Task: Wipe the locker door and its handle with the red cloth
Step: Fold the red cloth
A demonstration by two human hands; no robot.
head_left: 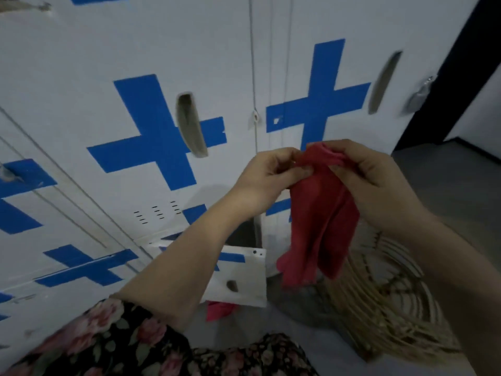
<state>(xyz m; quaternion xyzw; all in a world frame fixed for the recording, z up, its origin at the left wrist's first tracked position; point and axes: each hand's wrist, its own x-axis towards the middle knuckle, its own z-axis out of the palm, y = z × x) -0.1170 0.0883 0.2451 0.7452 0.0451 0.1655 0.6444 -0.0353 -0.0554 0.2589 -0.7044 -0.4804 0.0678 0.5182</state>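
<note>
Pinching the red cloth (322,213) by its top edge with left hand (271,177) and right hand (379,183), fingers (296,172) curled onto it, before the locker door (352,28), below its handle (385,82)

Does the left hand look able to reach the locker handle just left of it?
Probably yes: nothing stands between the left hand and the handle, though it pinches the red cloth with the right hand.
</note>
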